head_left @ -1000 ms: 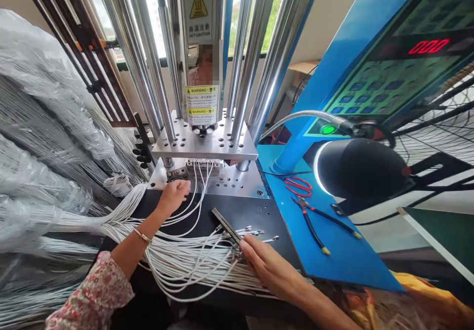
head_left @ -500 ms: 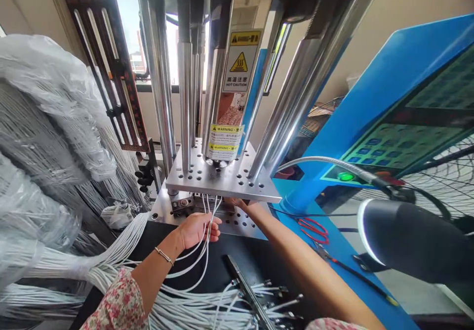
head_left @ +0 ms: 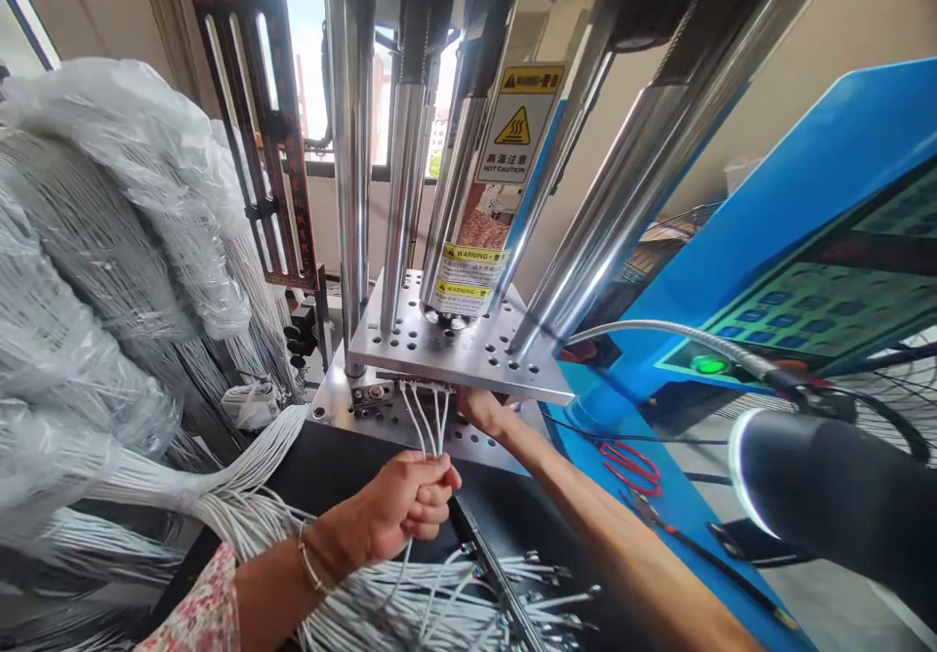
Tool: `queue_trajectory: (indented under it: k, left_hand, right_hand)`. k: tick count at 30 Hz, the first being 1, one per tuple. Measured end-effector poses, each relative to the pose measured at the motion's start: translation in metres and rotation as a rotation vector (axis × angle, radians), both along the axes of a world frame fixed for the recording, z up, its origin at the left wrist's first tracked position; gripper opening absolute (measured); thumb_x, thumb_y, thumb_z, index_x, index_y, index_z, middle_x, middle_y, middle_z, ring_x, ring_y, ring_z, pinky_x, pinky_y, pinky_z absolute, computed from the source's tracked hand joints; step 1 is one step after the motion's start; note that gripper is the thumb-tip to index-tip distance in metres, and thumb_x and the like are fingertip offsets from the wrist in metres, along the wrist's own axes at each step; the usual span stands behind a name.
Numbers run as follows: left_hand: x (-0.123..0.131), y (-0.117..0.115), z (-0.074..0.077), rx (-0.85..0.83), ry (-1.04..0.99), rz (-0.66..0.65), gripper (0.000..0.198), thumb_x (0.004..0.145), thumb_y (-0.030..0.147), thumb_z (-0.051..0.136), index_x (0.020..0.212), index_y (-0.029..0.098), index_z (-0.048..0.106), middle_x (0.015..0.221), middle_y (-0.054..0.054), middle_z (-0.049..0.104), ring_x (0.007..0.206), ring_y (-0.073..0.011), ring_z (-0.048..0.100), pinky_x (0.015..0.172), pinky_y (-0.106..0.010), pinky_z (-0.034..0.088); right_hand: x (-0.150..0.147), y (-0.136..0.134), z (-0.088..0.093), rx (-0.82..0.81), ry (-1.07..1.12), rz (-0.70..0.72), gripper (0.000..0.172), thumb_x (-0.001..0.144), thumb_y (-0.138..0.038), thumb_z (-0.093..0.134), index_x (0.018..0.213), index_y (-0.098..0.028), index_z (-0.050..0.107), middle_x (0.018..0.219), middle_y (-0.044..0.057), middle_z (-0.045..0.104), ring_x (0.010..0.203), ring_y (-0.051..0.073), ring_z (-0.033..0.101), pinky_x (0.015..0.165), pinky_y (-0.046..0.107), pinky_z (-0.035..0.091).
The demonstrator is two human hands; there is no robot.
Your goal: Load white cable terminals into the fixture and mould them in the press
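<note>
My left hand [head_left: 407, 508] is a fist closed round several thin white cables [head_left: 427, 420] that run up into the mould [head_left: 387, 395] beneath the press's perforated metal plate [head_left: 454, 345]. My right hand [head_left: 479, 408] reaches under that plate's front edge beside the cables; its fingers are hidden under the plate. A large bundle of white cables [head_left: 241, 515] fans across the black table toward my left arm, and their metal-tipped ends [head_left: 542, 598] lie near a narrow metal bar [head_left: 490, 574].
Bagged cable bundles [head_left: 95, 271] are stacked at left. Steel columns [head_left: 351, 144] rise from the plate, bearing a hot-caution sign [head_left: 516, 125]. At right are a blue control console [head_left: 805, 271] with a green button [head_left: 707, 364], a black lamp head [head_left: 827, 491], red scissors [head_left: 630, 462] and pliers.
My left hand closed into a fist on the cables and drew back from the mould. My right hand left the table and reached under the plate. The view moved closer and tilted up.
</note>
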State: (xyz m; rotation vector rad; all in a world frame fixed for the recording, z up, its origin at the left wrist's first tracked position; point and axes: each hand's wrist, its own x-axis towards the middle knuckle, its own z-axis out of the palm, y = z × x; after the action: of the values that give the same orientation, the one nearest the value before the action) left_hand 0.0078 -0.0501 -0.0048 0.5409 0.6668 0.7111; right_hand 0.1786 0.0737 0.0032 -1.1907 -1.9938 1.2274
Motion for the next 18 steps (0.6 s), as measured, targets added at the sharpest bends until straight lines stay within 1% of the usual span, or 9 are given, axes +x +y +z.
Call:
queue_trajectory:
  k: [2, 5, 7, 10, 12, 13, 16, 17, 18]
  left_hand:
    - [-0.002, -0.032, 0.003, -0.073, -0.087, -0.038, 0.027, 0.087, 0.038, 0.064, 0.079, 0.014, 0.056, 0.052, 0.01, 0.028, 0.04, -0.003, 0.015, 0.038, -0.017, 0.009]
    - [-0.012, -0.066, 0.004, -0.098, -0.155, -0.03, 0.025, 0.092, 0.036, 0.059, 0.08, 0.014, 0.056, 0.051, 0.01, 0.026, 0.04, -0.0035, 0.012, 0.037, -0.017, 0.009]
    - [-0.02, -0.076, 0.004, -0.114, -0.176, -0.034, 0.024, 0.093, 0.035, 0.057, 0.081, 0.014, 0.057, 0.05, 0.01, 0.025, 0.039, -0.0036, 0.011, 0.036, -0.016, 0.01]
    - [-0.026, -0.084, 0.004, -0.101, -0.088, -0.001, 0.025, 0.092, 0.036, 0.058, 0.083, 0.013, 0.061, 0.051, 0.008, 0.035, 0.038, -0.0036, 0.019, 0.036, -0.017, 0.013]
    - [-0.027, -0.092, 0.005, -0.06, -0.045, 0.04, 0.024, 0.09, 0.036, 0.06, 0.084, 0.013, 0.063, 0.052, 0.007, 0.038, 0.038, -0.0034, 0.019, 0.036, -0.017, 0.014]
    - [-0.028, -0.098, 0.005, -0.032, -0.044, 0.028, 0.024, 0.089, 0.036, 0.061, 0.082, 0.013, 0.064, 0.05, 0.007, 0.037, 0.038, -0.0037, 0.019, 0.036, -0.017, 0.014]
    - [-0.034, -0.126, 0.004, 0.061, -0.003, -0.187, 0.033, 0.089, 0.039, 0.06, 0.078, 0.009, 0.068, 0.043, 0.007, 0.035, 0.035, -0.0051, 0.024, 0.035, -0.02, 0.016]
    - [-0.037, -0.133, 0.003, 0.078, 0.034, -0.234, 0.037, 0.089, 0.041, 0.059, 0.078, 0.007, 0.069, 0.042, 0.005, 0.037, 0.034, -0.0054, 0.026, 0.034, -0.021, 0.016]
    - [-0.04, -0.137, 0.003, 0.079, 0.071, -0.227, 0.039, 0.089, 0.043, 0.059, 0.079, 0.007, 0.07, 0.044, 0.004, 0.04, 0.033, -0.0051, 0.027, 0.033, -0.021, 0.015]
  right_hand:
    - [-0.015, -0.008, -0.012, 0.136, -0.123, -0.039, 0.03, 0.101, -0.027, 0.042, 0.1, -0.007, 0.064, 0.104, 0.008, 0.066, 0.091, 0.012, 0.058, 0.083, 0.018, 0.043]
    - [-0.034, -0.025, -0.027, 0.269, -0.269, -0.047, 0.017, 0.098, -0.022, 0.049, 0.103, -0.01, 0.06, 0.104, 0.01, 0.065, 0.089, 0.018, 0.059, 0.077, 0.024, 0.039]
    - [-0.044, -0.037, -0.033, 0.324, -0.343, -0.036, 0.017, 0.099, -0.023, 0.045, 0.102, -0.012, 0.059, 0.104, 0.01, 0.064, 0.086, 0.018, 0.061, 0.073, 0.025, 0.037]
    - [-0.055, -0.053, -0.037, 0.382, -0.426, -0.05, 0.018, 0.101, -0.023, 0.041, 0.102, -0.013, 0.056, 0.104, 0.01, 0.064, 0.085, 0.019, 0.062, 0.07, 0.026, 0.035]
    - [-0.058, -0.057, -0.037, 0.409, -0.465, -0.07, 0.018, 0.101, -0.024, 0.04, 0.102, -0.015, 0.055, 0.105, 0.009, 0.064, 0.087, 0.019, 0.063, 0.069, 0.026, 0.035]
    - [-0.058, -0.057, -0.036, 0.419, -0.481, -0.079, 0.017, 0.101, -0.025, 0.041, 0.103, -0.015, 0.055, 0.106, 0.009, 0.064, 0.088, 0.019, 0.063, 0.069, 0.026, 0.035]
    - [-0.046, -0.052, -0.035, 0.421, -0.532, -0.13, 0.018, 0.102, -0.024, 0.039, 0.102, -0.015, 0.055, 0.107, 0.01, 0.065, 0.089, 0.019, 0.064, 0.068, 0.027, 0.034]
    - [-0.04, -0.05, -0.035, 0.413, -0.551, -0.158, 0.02, 0.102, -0.024, 0.037, 0.101, -0.014, 0.054, 0.105, 0.011, 0.066, 0.087, 0.02, 0.064, 0.067, 0.027, 0.034]
    - [-0.033, -0.049, -0.035, 0.405, -0.568, -0.186, 0.023, 0.103, -0.024, 0.035, 0.1, -0.013, 0.054, 0.103, 0.013, 0.066, 0.086, 0.021, 0.064, 0.066, 0.028, 0.033]
